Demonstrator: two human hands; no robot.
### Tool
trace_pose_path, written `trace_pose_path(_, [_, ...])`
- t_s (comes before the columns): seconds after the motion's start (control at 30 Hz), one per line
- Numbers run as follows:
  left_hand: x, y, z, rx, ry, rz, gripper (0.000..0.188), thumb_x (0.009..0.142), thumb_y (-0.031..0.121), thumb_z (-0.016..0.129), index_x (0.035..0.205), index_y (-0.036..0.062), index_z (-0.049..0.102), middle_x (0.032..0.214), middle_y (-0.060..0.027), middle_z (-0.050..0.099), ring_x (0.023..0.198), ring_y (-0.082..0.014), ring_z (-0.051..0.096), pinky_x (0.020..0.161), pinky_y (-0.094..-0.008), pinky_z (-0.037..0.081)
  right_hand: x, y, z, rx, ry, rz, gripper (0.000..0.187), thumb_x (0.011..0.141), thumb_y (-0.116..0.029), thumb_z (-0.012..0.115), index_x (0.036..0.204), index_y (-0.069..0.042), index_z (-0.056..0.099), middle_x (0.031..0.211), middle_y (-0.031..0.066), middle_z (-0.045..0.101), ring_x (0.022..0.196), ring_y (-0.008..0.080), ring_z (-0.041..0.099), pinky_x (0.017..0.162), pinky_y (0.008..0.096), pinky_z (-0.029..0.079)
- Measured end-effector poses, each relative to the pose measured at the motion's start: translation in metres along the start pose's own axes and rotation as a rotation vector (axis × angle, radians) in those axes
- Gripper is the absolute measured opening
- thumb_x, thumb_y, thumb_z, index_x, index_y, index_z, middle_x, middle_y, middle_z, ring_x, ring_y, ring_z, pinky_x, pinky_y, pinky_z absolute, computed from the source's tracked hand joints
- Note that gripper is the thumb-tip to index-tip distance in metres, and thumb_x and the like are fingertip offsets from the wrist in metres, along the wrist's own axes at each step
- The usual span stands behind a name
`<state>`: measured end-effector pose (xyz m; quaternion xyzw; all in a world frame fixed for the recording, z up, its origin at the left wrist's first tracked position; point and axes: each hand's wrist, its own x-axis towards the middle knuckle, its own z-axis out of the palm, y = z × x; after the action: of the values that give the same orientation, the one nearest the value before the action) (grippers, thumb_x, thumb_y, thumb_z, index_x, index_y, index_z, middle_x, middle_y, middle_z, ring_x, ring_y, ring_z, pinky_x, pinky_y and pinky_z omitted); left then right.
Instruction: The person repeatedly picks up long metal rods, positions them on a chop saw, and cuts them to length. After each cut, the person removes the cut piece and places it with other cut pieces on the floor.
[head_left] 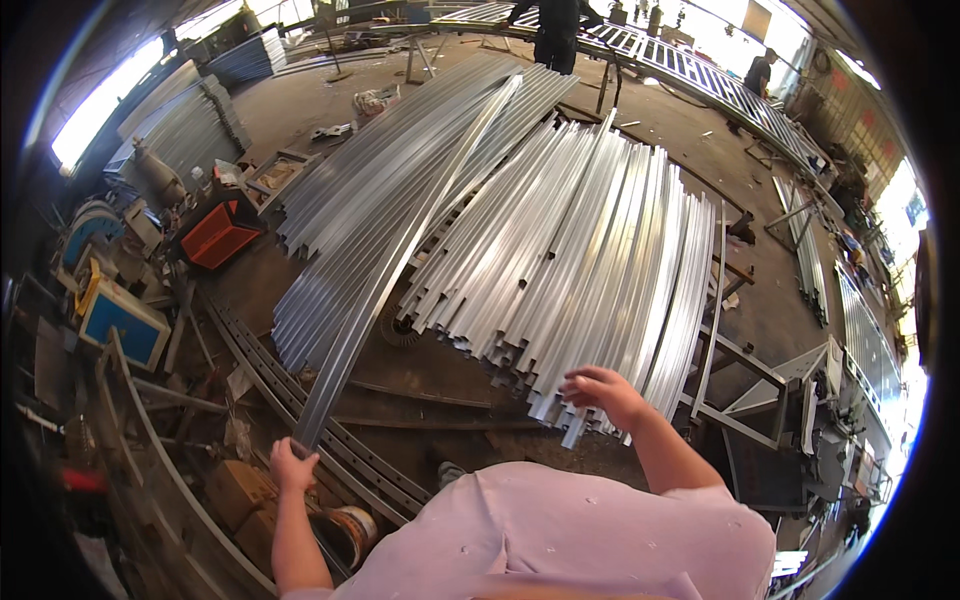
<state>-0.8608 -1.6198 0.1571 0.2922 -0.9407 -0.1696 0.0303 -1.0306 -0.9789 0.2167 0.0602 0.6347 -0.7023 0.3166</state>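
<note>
My left hand [292,465] is closed around the near end of a long, straight metal tube [366,305]. From there the tube slants up and away to the right, its far part lying over a layer of grey metal profiles [375,160]. My right hand [603,393] is above the near ends of a wide stack of shiny square metal tubes [560,240]. Its fingers point left, a little bent and holding nothing; whether they touch a tube I cannot tell. The near tube ends are uneven, some sticking out further than others.
Curved, perforated metal strips [340,450] lie low in front of me, beside a round tin [345,530]. An orange-and-black machine [220,235] and a blue-and-white box [120,322] stand at left. A metal frame [745,365] is at right. Another person [557,35] stands beyond the profiles.
</note>
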Motion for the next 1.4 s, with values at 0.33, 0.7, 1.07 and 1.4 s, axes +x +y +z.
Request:
trace_pose_path(0.33, [0.317, 0.023, 0.06, 0.067, -0.067, 0.147, 0.041, 0.072, 0.021, 0.097, 0.094, 0.0064, 0.065, 0.111, -0.0142, 0.065, 0.107, -0.0389, 0.064, 0.092, -0.0517, 0.054, -0.037, 0.051, 0.099, -0.064, 0.218, 0.198, 0.064, 0.103, -0.04, 0.075, 0.147, 0.004, 0.059, 0.133, 0.0139, 0.072, 0.119, 0.021, 0.069, 0.107, 0.0381, 0.054])
trace_pose_path(0.7, [0.481, 0.017, 0.109, 0.314, -0.042, 0.069, 0.06, 0.081, 0.034, 0.093, 0.129, 0.009, 0.067, 0.136, -0.0158, 0.065, 0.132, -0.0368, 0.061, 0.11, -0.0486, 0.052, -0.052, 0.061, 0.15, -0.288, 0.435, 0.453, 0.06, 0.102, -0.036, 0.076, 0.144, 0.004, 0.062, 0.134, 0.0184, 0.072, 0.123, 0.0247, 0.07, 0.108, 0.0384, 0.054])
trace_pose_path(1.07, [0.499, -0.038, 0.121, 0.086, -0.309, 0.066, 0.034, 0.083, 0.023, 0.091, 0.107, 0.0112, 0.071, 0.122, -0.0155, 0.072, 0.12, -0.0359, 0.068, 0.104, -0.0492, 0.054, -0.038, 0.056, 0.186, -0.36, 0.436, 0.559, 0.058, 0.103, -0.035, 0.075, 0.143, 0.005, 0.063, 0.134, 0.0196, 0.073, 0.122, 0.0257, 0.071, 0.107, 0.0378, 0.055])
trace_pose_path(1.4, [0.522, -0.043, 0.13, 0.242, -0.357, 0.016, 0.061, 0.095, 0.032, 0.081, 0.143, 0.0092, 0.05, 0.145, -0.0205, 0.063, 0.138, -0.0394, 0.057, 0.118, -0.0513, 0.044, -0.048, 0.077, 0.17, -0.434, 0.457, 0.608, 0.065, 0.1, -0.041, 0.077, 0.143, 0.006, 0.062, 0.137, 0.0209, 0.072, 0.128, 0.029, 0.069, 0.109, 0.0396, 0.054])
